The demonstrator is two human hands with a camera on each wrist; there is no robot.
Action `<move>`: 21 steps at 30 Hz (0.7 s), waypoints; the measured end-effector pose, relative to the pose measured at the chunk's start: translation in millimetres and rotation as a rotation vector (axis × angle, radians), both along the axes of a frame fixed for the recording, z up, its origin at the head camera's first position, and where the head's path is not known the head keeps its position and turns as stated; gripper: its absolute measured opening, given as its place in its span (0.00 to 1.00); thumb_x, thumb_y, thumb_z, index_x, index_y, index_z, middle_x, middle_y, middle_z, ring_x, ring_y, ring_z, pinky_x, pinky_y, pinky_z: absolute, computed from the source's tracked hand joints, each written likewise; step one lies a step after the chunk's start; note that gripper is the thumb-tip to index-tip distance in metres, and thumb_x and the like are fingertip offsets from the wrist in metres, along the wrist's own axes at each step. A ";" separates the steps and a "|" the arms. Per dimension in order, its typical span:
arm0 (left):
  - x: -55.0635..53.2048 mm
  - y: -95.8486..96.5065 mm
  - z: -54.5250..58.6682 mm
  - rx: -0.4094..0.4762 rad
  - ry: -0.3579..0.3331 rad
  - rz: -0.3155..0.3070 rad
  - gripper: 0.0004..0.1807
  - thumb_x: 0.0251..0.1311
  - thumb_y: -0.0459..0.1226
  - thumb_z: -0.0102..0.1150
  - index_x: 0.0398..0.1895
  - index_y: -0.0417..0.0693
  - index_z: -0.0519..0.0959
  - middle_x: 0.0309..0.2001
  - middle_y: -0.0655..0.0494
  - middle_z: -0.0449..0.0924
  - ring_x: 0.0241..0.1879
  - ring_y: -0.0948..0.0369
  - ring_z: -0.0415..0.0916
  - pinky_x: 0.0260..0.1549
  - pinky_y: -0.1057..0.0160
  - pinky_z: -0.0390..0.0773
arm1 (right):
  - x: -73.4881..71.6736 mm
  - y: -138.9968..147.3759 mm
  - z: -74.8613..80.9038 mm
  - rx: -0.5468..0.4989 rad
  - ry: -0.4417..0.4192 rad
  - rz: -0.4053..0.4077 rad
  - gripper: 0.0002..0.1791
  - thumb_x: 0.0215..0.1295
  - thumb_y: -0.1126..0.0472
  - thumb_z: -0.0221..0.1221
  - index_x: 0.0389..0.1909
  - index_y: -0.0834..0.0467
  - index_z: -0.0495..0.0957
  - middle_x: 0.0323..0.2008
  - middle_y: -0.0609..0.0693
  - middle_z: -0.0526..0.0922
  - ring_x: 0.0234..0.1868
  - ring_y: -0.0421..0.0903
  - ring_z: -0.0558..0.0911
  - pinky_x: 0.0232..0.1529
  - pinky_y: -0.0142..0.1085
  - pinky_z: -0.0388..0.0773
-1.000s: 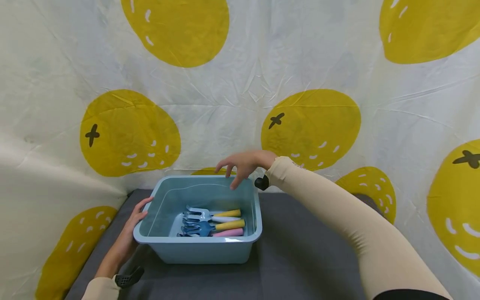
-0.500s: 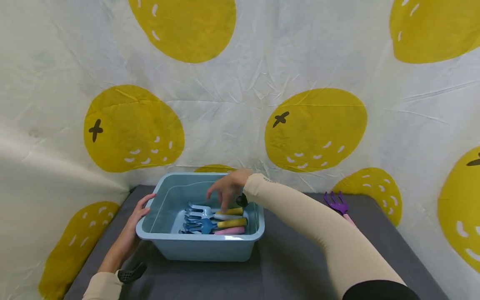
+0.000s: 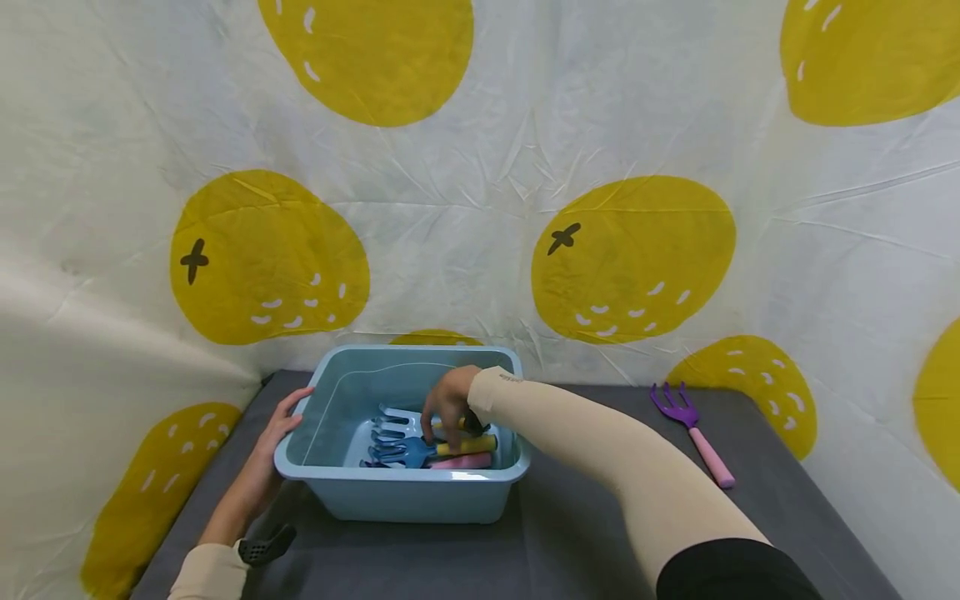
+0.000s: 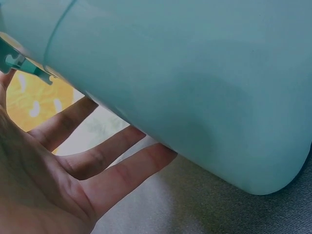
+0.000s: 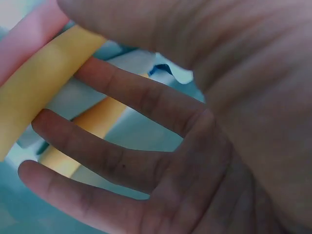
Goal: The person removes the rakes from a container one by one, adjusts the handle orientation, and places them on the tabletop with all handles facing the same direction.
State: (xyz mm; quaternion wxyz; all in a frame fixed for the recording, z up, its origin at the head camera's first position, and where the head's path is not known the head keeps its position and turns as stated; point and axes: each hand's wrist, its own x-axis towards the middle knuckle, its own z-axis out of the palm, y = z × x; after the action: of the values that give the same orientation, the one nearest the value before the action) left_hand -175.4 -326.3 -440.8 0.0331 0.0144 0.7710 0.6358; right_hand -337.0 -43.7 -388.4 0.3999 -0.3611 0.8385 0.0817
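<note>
A pale blue plastic tub [image 3: 405,497] stands on the dark table, with several garden hand forks lying in it. Straight fingers of my left hand [image 3: 270,446] rest against the tub's left rim; the left wrist view shows their tips on its outer wall [image 4: 204,97]. My right hand [image 3: 447,404] reaches down inside the tub. In the right wrist view its thumb and straight, spread fingers lie about the yellow handle [image 5: 44,73] of a blue hand fork [image 3: 405,452]. Beside that handle is a pink handle [image 3: 468,461]. Behind it lies a light blue fork [image 3: 401,419], partly covered by the hand.
To the right on the dark cloth-covered table [image 3: 577,517] lies a purple hand fork [image 3: 678,412] with a pink handle [image 3: 712,458]. A white curtain [image 3: 450,267] with yellow fruit prints hangs right behind the table.
My right hand has moved down from above the tub's back rim to the handles inside. The purple fork has come into view from behind the right arm. My left hand stays at the rim.
</note>
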 end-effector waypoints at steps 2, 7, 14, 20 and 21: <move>-0.5 -0.3 -0.4 0.004 0.000 0.000 0.31 0.79 0.57 0.33 0.81 0.67 0.48 0.80 0.48 0.36 0.69 0.36 0.51 0.62 0.27 0.62 | 3.0 -1.3 -2.1 0.015 0.002 0.013 0.23 0.52 0.50 0.78 0.48 0.28 0.83 0.48 0.41 0.76 0.52 0.48 0.73 0.48 0.46 0.78; -1.0 -1.4 -1.3 0.003 -0.004 0.006 0.31 0.79 0.57 0.33 0.81 0.67 0.48 0.80 0.48 0.36 0.69 0.36 0.51 0.61 0.29 0.63 | 11.0 -0.6 -11.2 0.008 0.020 -0.027 0.27 0.51 0.55 0.79 0.48 0.28 0.82 0.47 0.39 0.78 0.52 0.47 0.73 0.51 0.47 0.77; -0.7 -1.9 -0.7 0.000 -0.013 0.007 0.31 0.79 0.58 0.33 0.81 0.68 0.48 0.80 0.47 0.37 0.68 0.36 0.53 0.60 0.32 0.66 | 18.1 6.6 -18.5 -0.044 0.092 -0.078 0.35 0.49 0.63 0.79 0.53 0.26 0.83 0.48 0.40 0.77 0.50 0.48 0.73 0.50 0.46 0.80; -0.3 -2.4 -0.4 -0.003 -0.015 0.008 0.31 0.79 0.57 0.33 0.81 0.67 0.48 0.80 0.48 0.37 0.69 0.36 0.52 0.60 0.33 0.66 | 16.8 6.6 -18.7 -0.055 0.078 -0.039 0.32 0.53 0.61 0.78 0.53 0.26 0.82 0.46 0.42 0.77 0.50 0.48 0.73 0.47 0.45 0.80; -0.2 -2.5 -0.6 -0.001 -0.014 0.008 0.31 0.79 0.57 0.33 0.81 0.67 0.48 0.79 0.48 0.37 0.69 0.36 0.53 0.60 0.33 0.66 | 16.7 6.5 -18.3 -0.057 0.073 -0.036 0.32 0.53 0.61 0.78 0.53 0.26 0.82 0.45 0.42 0.78 0.50 0.49 0.73 0.46 0.45 0.80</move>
State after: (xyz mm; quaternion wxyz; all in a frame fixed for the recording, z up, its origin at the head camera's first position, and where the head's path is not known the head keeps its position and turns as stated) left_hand -175.6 -328.8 -441.5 0.0361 0.0068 0.7710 0.6358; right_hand -320.3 -37.2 -406.7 0.3600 -0.3542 0.8607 0.0636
